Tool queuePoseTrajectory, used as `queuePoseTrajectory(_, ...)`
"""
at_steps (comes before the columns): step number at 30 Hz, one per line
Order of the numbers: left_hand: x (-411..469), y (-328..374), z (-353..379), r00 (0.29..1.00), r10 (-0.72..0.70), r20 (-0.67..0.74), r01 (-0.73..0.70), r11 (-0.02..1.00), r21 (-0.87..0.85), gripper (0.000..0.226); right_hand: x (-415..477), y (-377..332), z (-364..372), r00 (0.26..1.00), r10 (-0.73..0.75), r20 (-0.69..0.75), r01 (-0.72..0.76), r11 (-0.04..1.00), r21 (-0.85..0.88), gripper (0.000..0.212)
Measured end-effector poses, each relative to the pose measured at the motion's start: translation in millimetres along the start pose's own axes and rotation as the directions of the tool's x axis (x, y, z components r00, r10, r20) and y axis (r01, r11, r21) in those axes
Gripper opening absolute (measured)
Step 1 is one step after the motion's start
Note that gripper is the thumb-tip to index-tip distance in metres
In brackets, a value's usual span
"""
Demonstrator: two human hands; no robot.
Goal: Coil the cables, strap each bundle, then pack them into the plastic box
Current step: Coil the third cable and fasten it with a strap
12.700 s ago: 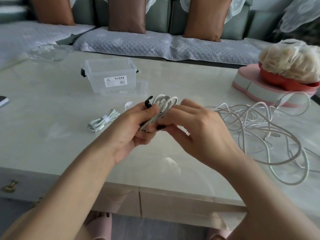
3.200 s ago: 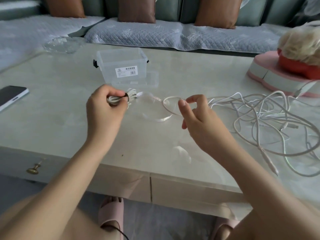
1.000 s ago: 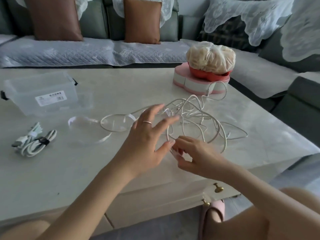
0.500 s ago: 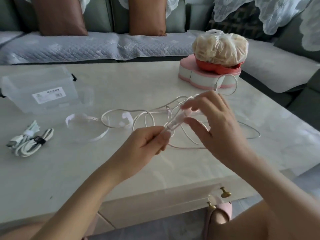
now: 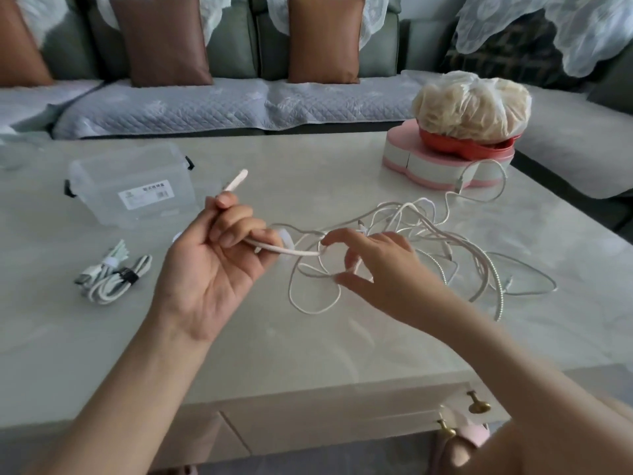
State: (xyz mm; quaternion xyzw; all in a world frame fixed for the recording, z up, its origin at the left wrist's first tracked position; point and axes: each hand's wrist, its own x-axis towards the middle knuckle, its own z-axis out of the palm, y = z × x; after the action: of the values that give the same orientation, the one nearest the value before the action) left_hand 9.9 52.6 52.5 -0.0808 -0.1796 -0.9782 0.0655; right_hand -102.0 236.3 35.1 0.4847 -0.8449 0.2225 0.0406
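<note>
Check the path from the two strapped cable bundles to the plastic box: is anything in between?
Nothing visible stands in the way: only bare tabletop separates the strapped cable bundles from the plastic box. Whether the box's lid is on, I cannot tell.

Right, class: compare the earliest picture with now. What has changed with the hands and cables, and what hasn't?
The bundle being strapped then now lies beside the first one on the table. The left hand grips the raised end of a fresh cable; the right hand has let go of it and reaches open into the tangle. The plastic box stayed put, nothing packed.
</note>
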Motion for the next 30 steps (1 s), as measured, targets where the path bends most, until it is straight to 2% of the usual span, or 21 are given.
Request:
queuePoseTrajectory(3, -6.4, 2.8, 6.3, 0.997, 0.044, -0.06, -0.044, 0.999, 0.008, 0.029, -0.9, -0.1, -3.7, 0.997, 0.033, 0.076, -0.036, 0.999, 0.04, 0.051)
queuePoseTrajectory(5, -10.8, 3.3, 11.1, 0.996, 0.04, -0.08, -0.039, 0.999, 0.016, 0.021, 1.2, -8.3, -0.6, 1.0, 0.007, -0.005, -0.006, 0.995, 0.097, 0.052)
queuePoseTrajectory(8, -13.4, 3.3, 17.5, 0.992, 0.044, -0.118, -0.029, 0.992, 0.123, 0.02, 6.0, -21.9, 4.4, 0.984, -0.15, -0.097, 0.167, 0.963, 0.21, 0.016)
queuePoseTrajectory(10, -11.4, 1.6, 19.5, 0.986, 0.091, -0.136, -0.06, 0.973, 0.221, 0.019, 8.4, -28.8, -0.2, 0.975, -0.147, -0.167, 0.194, 0.928, 0.318, 0.014)
queuePoseTrajectory(11, -9.5, 3.9, 20.8, 0.969, 0.134, -0.207, -0.063, 0.947, 0.316, 0.018, 9.3, -31.2, -6.8, 0.967, -0.113, -0.23, 0.193, 0.91, 0.367, 0.016)
queuePoseTrajectory(12, -8.9, 7.5, 19.3, 0.934, 0.218, -0.282, -0.058, 0.873, 0.484, 0.018, 10.5, -33.5, -12.2, 0.948, -0.088, -0.305, 0.214, 0.888, 0.408, 0.017)
queuePoseTrajectory(13, -8.2, 10.0, 16.8, 0.902, 0.296, -0.314, -0.019, 0.754, 0.657, 0.022, 11.6, -35.9, -17.0, 0.92, -0.072, -0.385, 0.248, 0.869, 0.429, 0.017)
queuePoseTrajectory(14, -7.1, 11.3, 13.1, 0.886, 0.34, -0.315, 0.056, 0.596, 0.801, 0.03, 12.3, -38.6, -21.6, 0.888, -0.056, -0.455, 0.28, 0.853, 0.441, 0.017)
queuePoseTrajectory(15, -7.0, 10.9, 10.1, 0.881, 0.368, -0.298, 0.149, 0.382, 0.912, 0.04, 13.2, -40.6, -25.0, 0.858, -0.037, -0.513, 0.307, 0.838, 0.452, 0.017)
queuePoseTrajectory(16, -7.8, 10.4, 5.4, 0.885, 0.389, -0.257, 0.216, 0.147, 0.965, 0.049, 13.9, -42.4, -27.4, 0.832, -0.023, -0.554, 0.331, 0.822, 0.463, 0.017)
queuePoseTrajectory(17, -8.2, 8.3, 1.8, 0.892, 0.394, -0.223, 0.256, -0.032, 0.966, 0.055, 13.1, -43.1, -29.6, 0.811, -0.018, -0.585, 0.355, 0.809, 0.468, 0.017)
queuePoseTrajectory(18, -9.0, 6.8, -0.8, 0.889, 0.405, -0.212, 0.28, -0.115, 0.953, 0.06, 12.2, -44.3, -30.7, 0.799, -0.02, -0.601, 0.376, 0.796, 0.475, 0.017)
queuePoseTrajectory(19, -9.8, 6.8, -2.4, 0.879, 0.419, -0.228, 0.294, -0.1, 0.951, 0.065, 10.9, -45.4, -32.1, 0.791, -0.024, -0.611, 0.393, 0.785, 0.479, 0.017)
queuePoseTrajectory(21, -11.2, 8.0, -1.0, 0.845, 0.462, -0.269, 0.298, 0.011, 0.955, 0.073, 8.7, -46.7, -35.4, 0.772, -0.02, -0.635, 0.41, 0.779, 0.475, 0.017)
queuePoseTrajectory(22, -11.2, 9.9, -1.9, 0.821, 0.516, -0.243, 0.29, -0.011, 0.957, 0.073, 7.9, -47.3, -37.0, 0.765, -0.012, -0.644, 0.411, 0.778, 0.474, 0.017)
queuePoseTrajectory(24, -11.7, 10.5, -2.3, 0.764, 0.634, -0.119, 0.29, -0.173, 0.941, 0.067, 6.3, -46.7, -39.4, 0.771, -0.005, -0.637, 0.41, 0.77, 0.489, 0.017)
queuePoseTrajectory(25, -12.9, 9.0, 0.7, 0.762, 0.646, -0.048, 0.262, -0.24, 0.935, 0.065, 5.7, -45.6, -39.6, 0.777, 0.002, -0.63, 0.404, 0.766, 0.5, 0.017)
queuePoseTrajectory(26, -13.5, 6.9, 2.8, 0.786, 0.618, 0.003, 0.203, -0.263, 0.943, 0.061, 5.3, -44.7, -39.8, 0.781, 0.009, -0.625, 0.397, 0.765, 0.507, 0.018)
queuePoseTrajectory(27, -14.6, 2.9, 5.0, 0.83, 0.557, 0.024, 0.132, -0.24, 0.962, 0.056, 5.7, -43.9, -39.1, 0.783, 0.016, -0.622, 0.392, 0.763, 0.514, 0.018)
queuePoseTrajectory(30, -17.7, -11.8, 11.5, 0.977, 0.211, 0.016, -0.001, -0.071, 0.997, 0.047, 6.6, -44.0, -38.6, 0.783, 0.062, -0.618, 0.38, 0.739, 0.556, 0.018)
